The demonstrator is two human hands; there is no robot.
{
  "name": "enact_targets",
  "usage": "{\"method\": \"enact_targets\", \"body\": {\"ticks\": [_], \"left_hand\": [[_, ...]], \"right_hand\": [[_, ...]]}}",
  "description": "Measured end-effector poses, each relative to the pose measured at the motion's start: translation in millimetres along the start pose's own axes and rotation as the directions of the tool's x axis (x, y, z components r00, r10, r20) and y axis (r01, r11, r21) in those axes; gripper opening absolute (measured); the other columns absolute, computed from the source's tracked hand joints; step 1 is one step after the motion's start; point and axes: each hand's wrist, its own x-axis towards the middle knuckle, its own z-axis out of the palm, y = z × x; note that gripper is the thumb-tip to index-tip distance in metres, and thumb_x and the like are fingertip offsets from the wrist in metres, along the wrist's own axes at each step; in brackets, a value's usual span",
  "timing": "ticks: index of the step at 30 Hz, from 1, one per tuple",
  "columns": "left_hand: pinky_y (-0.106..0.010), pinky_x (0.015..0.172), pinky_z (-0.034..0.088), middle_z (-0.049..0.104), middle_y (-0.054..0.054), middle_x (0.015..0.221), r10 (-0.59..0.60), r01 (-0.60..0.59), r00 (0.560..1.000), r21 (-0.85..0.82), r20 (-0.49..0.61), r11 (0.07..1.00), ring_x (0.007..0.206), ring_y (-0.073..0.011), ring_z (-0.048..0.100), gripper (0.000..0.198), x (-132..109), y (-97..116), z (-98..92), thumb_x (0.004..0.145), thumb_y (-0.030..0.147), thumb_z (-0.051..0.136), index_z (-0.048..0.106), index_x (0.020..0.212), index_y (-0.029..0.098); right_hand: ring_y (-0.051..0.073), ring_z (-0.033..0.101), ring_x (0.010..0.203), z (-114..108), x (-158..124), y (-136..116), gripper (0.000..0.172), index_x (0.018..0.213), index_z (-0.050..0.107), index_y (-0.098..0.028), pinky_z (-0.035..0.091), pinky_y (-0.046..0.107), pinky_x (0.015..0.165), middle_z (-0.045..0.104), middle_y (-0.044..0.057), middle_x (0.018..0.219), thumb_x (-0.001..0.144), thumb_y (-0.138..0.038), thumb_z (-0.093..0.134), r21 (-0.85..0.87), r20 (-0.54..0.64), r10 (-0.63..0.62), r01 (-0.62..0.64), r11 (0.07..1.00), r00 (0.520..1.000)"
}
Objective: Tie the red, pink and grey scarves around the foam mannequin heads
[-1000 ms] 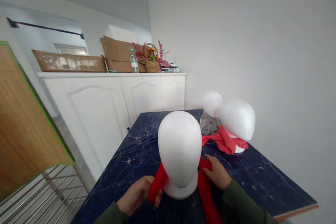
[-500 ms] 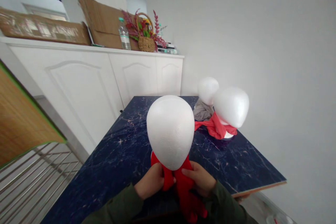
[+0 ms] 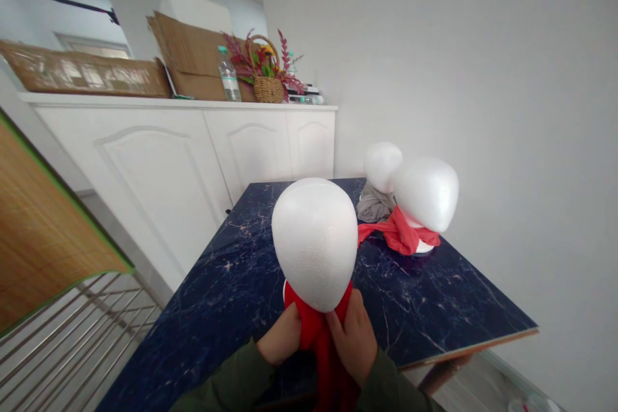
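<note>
Red scarf (image 3: 318,335) sat wrapped round the neck of the nearest white foam head (image 3: 315,241), at the near edge of the dark blue marbled table (image 3: 232,296), roughly 6 o'clock in the view. Its 2 ends crossed in front, under the chin, and hung down off the table edge between the forearms.

Left hand (image 3: 280,342), at 7 o'clock of the head, was closed on the scarf's left fold, fingers curled into the cloth. Right hand (image 3: 355,335), at 5 o'clock, was closed on the other fold, knuckles up, thumb pressed to the fabric. Both hands sat just beside each other, touching the scarf. Both sleeves were dark green.

At 1 o'clock of the near head, well apart, stood 2 more foam heads: one (image 3: 425,193) with a coral scarf (image 3: 398,235) knotted at its neck, and a smaller-looking one (image 3: 382,164) behind it with a grey cloth (image 3: 371,205).

At 11 o'clock a white cabinet (image 3: 193,141) carried cardboard (image 3: 193,55), a water bottle (image 3: 228,74) and a wicker flower basket (image 3: 268,80).
</note>
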Motion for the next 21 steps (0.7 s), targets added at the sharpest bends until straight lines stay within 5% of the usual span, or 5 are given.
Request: {"method": "enact_targets", "body": {"ticks": [3, 6, 14, 17, 21], "left_hand": [[-0.036, 0.101, 0.031, 0.054, -0.004, 0.119, -0.116, 0.101, 0.993, -0.273, -0.038, 0.957, 0.113, -0.0239, 0.044, 0.042, -4, 7, 6.6, 0.073, 0.021, 0.056, 0.051, 0.115, 0.022], [-0.036, 0.095, 0.038, 0.059, -0.004, 0.112, -0.188, 0.173, 0.982, -0.459, 0.013, 0.872, 0.105, -0.0233, 0.052, 0.037, -8, 6, 13.0, 0.076, 0.025, 0.055, 0.052, 0.113, 0.021], [-0.031, 0.084, 0.044, 0.061, -0.007, 0.105, -0.242, 0.101, 0.959, -0.621, -0.148, 0.778, 0.098, -0.0220, 0.055, 0.042, -11, -11, 31.0, 0.069, 0.015, 0.061, 0.052, 0.110, 0.018], [-0.031, 0.078, 0.047, 0.063, -0.008, 0.098, -0.288, 0.098, 0.937, -0.642, -0.197, 0.760, 0.089, -0.0213, 0.059, 0.036, -13, -14, 18.8, 0.070, 0.017, 0.060, 0.053, 0.105, 0.015], [-0.027, 0.064, 0.049, 0.065, -0.004, 0.080, -0.376, 0.134, 0.871, -0.581, -0.317, 0.802, 0.068, -0.0159, 0.062, 0.024, -17, -5, -27.3, 0.073, 0.022, 0.058, 0.054, 0.096, 0.015]], "right_hand": [[0.025, 0.047, 0.095, -1, -17, -4, 0.046, 0.108, 0.037, -0.018, 0.041, 0.040, 0.080, 0.047, 0.011, 0.101, 0.072, -0.040, 0.056, -0.061, -0.125, -0.108, 0.101, 0.993, 0.986], [0.025, 0.048, 0.086, 3, -27, -16, 0.052, 0.098, 0.043, -0.021, 0.041, 0.039, 0.074, 0.050, 0.007, 0.092, 0.057, -0.042, 0.068, -0.094, -0.041, -0.220, 0.215, 0.972, 0.975], [0.020, 0.047, 0.077, 4, -2, -19, 0.025, 0.081, 0.051, -0.019, 0.037, 0.033, 0.069, 0.050, 0.003, 0.080, 0.058, -0.010, 0.051, -0.138, 0.086, -0.093, 0.104, 0.985, 0.992], [0.019, 0.048, 0.080, -8, 7, -2, 0.023, 0.079, 0.052, -0.017, 0.038, 0.031, 0.072, 0.051, 0.005, 0.086, 0.061, -0.007, 0.044, -0.123, 0.077, -0.106, 0.115, 0.986, 0.991], [0.016, 0.049, 0.076, -38, 27, 24, 0.016, 0.071, 0.052, -0.017, 0.039, 0.027, 0.070, 0.053, 0.005, 0.080, 0.066, -0.008, 0.040, -0.159, 0.023, -0.059, 0.062, 0.985, 0.998]]}}
